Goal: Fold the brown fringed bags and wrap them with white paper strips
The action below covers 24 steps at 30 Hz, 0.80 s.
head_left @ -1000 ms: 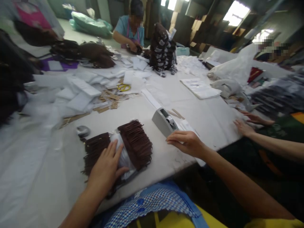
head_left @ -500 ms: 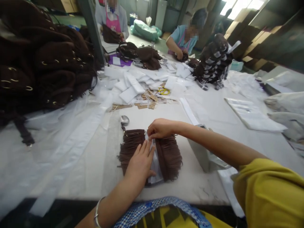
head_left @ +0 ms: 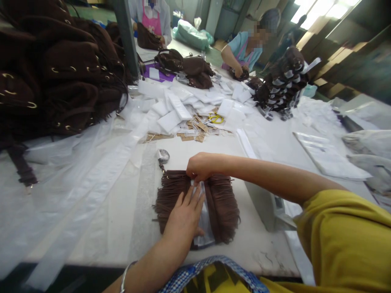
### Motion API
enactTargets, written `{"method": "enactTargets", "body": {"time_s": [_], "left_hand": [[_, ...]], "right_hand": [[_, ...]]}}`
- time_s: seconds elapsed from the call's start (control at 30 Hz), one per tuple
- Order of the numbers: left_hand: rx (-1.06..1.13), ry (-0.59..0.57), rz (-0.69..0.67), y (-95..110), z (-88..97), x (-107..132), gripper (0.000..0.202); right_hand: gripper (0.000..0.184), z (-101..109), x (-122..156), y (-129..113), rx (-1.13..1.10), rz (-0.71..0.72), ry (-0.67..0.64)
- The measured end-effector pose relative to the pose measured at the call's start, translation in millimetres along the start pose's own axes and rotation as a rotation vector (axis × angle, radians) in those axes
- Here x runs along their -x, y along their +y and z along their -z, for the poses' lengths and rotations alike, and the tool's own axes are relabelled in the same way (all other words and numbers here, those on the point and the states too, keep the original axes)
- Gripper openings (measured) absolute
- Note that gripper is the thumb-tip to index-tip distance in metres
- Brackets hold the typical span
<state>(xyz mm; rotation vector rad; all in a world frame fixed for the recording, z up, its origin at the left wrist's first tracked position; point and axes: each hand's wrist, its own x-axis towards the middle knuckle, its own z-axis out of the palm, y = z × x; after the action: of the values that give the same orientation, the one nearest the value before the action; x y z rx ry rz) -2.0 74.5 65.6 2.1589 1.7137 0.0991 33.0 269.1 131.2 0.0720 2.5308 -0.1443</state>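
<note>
A dark brown fringed bag (head_left: 224, 207) lies flat on the table before me, with fringe spread to both sides. A strip of clear plastic (head_left: 206, 228) runs down its middle. My left hand (head_left: 186, 209) rests palm down over the bag's left half and the strip, fingers stretched out. At the bag's top edge my right hand (head_left: 200, 167) is closed, its fingertips pinched close to the left fingertips; what they grip is hidden. A plastic-wrapped strap end (head_left: 163, 156) sticks out beyond the bag's upper left corner.
Brown bags (head_left: 61, 73) are heaped at the left. Ahead lie white packets (head_left: 179, 106), cardboard tags (head_left: 200, 126) and yellow-handled scissors (head_left: 216, 118). A grey box-like object (head_left: 265, 207) sits under my right forearm. Flat plastic bags (head_left: 331, 156) lie right. Two people work across the table.
The view has shifted slightly. My right hand has turned a little over the top edge, knuckles now more forward. My left hand stays flat on the bag.
</note>
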Motion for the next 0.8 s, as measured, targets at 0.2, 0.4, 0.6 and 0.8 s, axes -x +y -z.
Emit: {"method": "enactTargets", "body": {"time_s": [0.2, 0.4, 0.6, 0.8], "left_hand": [[-0.001, -0.024, 0.020, 0.9, 2.2, 0.4, 0.104], [-0.017, 0.018, 0.022, 2.8, 3.7, 3.4, 0.103], [-0.032, 0.223, -0.010, 2.6, -2.3, 16.4, 0.099], [-0.116, 0.471, -0.190, -1.0, -22.0, 40.5, 0.057]], "right_hand": [[0.044, -1.2, -1.6, 26.7, -0.077, -0.194, 0.080], [0.017, -16.9, 23.1, 31.5, -0.173, -0.462, 0.410], [0.037, -84.8, 54.2, -26.6, -0.284, -0.190, 0.706], [0.055, -140.0, 85.2, -52.7, -0.230, -0.381, 0.883]]}}
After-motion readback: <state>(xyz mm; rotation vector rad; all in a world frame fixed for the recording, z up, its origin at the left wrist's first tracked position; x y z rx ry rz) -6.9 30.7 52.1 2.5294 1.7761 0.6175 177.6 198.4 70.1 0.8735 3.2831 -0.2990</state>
